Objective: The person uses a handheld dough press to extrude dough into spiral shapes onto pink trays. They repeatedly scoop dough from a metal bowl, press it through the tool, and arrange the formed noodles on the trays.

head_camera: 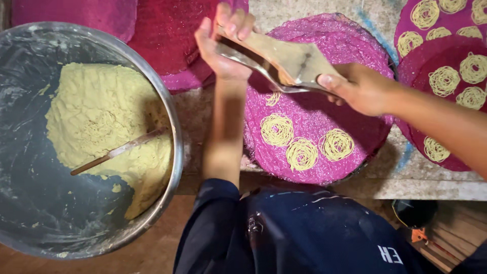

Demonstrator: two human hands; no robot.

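Both hands hold a wooden and metal noodle press (284,63) over a round pink woven tray (324,35). My left hand (220,43) grips the press's far end. My right hand (355,89) grips the near end on the right. Under the press a thin coil of yellow dough strands (273,98) lies partly hidden on the tray. Three finished yellow noodle coils (277,130) rest on the near half of the same tray.
A large steel bowl (172,116) at the left holds a mass of yellow dough (101,116) with a wooden stick (116,151) lying in it. More pink trays (411,66) with noodle coils sit at the right. Empty pink trays (167,35) are stacked behind.
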